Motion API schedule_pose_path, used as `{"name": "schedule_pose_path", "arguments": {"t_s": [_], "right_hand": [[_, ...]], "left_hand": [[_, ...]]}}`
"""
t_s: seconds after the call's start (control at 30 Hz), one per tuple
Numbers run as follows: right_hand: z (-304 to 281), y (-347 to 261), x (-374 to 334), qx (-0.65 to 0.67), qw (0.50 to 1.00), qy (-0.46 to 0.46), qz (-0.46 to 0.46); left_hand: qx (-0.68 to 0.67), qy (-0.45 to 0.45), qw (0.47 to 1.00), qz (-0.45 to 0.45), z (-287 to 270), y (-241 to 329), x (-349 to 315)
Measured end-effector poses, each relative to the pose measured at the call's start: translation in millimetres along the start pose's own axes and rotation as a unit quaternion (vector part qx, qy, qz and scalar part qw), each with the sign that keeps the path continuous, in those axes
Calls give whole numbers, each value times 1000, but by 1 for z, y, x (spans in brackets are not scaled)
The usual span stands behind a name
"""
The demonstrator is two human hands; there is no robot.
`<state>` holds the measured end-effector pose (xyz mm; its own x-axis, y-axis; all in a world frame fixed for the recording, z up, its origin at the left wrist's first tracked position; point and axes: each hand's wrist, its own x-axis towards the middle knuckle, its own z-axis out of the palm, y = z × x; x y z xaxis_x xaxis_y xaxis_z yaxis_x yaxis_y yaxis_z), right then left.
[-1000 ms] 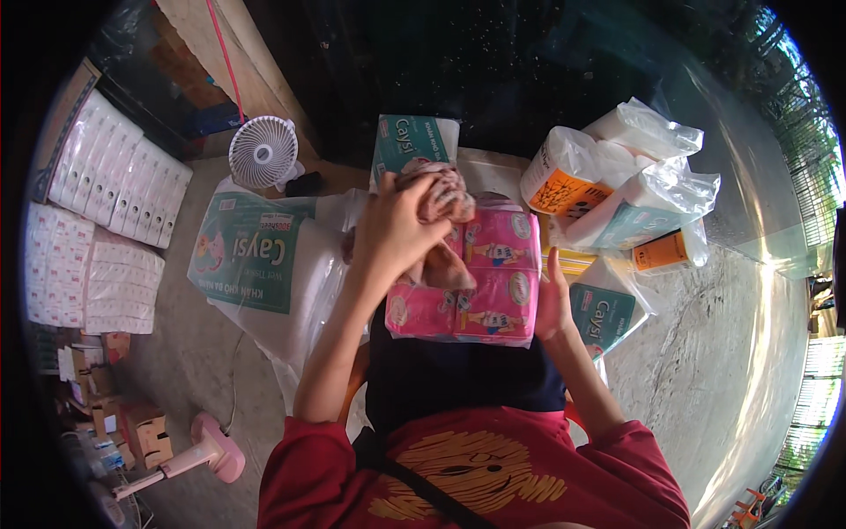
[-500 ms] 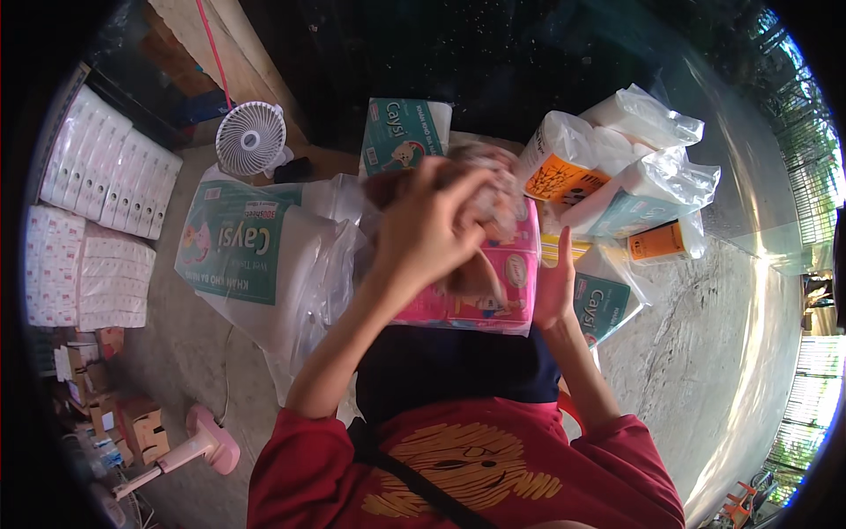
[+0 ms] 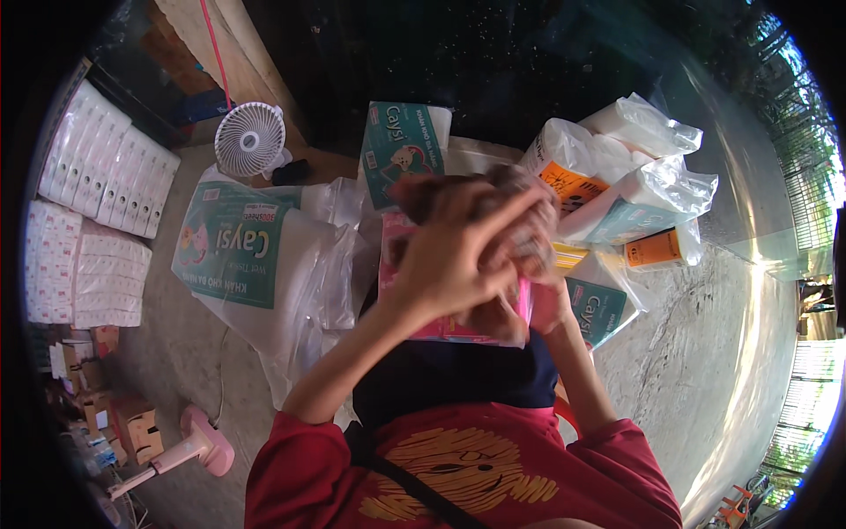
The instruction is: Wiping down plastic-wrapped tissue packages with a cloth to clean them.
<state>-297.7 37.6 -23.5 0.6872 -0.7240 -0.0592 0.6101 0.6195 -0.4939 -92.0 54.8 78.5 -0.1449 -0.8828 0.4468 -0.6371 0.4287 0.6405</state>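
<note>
A crumpled brown cloth, smeared by motion, is bunched up in my left hand, whose fingers close round it. One loose end of the cloth hangs down over a pink plastic-wrapped pack lying in front of my lap. The cloth and my left hand cover most of the pack's top. At the pack's right side is my right hand, close by the cloth. Its fingers are largely hidden behind the cloth.
A big bag of tissue packs lies at left, beneath a small white fan. Beyond the pink pack is a green-and-white pack. Wrapped rolls and packs crowd the right. A pink fan stands lower left.
My left hand has moved right and slightly nearer with the cloth, which now partly covers my right hand. My right hand stays by the pack's right side.
</note>
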Motion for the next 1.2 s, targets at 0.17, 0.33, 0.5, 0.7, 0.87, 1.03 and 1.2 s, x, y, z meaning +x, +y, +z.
{"name": "schedule_pose_path", "arguments": {"t_s": [0.17, 0.33, 0.5, 0.7, 0.87, 1.03, 1.2], "right_hand": [[-6, -2, -3, 31, 995, 69, 64], [2, -4, 1, -3, 992, 86, 97], [6, -4, 2, -4, 992, 73, 99], [1, 4, 8, 115, 992, -46, -14], [8, 0, 1, 34, 995, 75, 56], [13, -5, 3, -41, 989, 135, 53], [-1, 0, 18, -25, 988, 152, 17]], "left_hand": [[22, -19, 999, -35, 10, -3, 2], [144, 25, 973, -179, -10, -54, -1], [149, -57, 945, -285, -32, -40, 2], [6, -67, 998, -2, -3, 32, -5], [24, 3, 991, -132, -5, -17, 4], [208, 30, 944, -253, -34, -73, 3], [93, 20, 977, -193, -33, -36, 6]]}}
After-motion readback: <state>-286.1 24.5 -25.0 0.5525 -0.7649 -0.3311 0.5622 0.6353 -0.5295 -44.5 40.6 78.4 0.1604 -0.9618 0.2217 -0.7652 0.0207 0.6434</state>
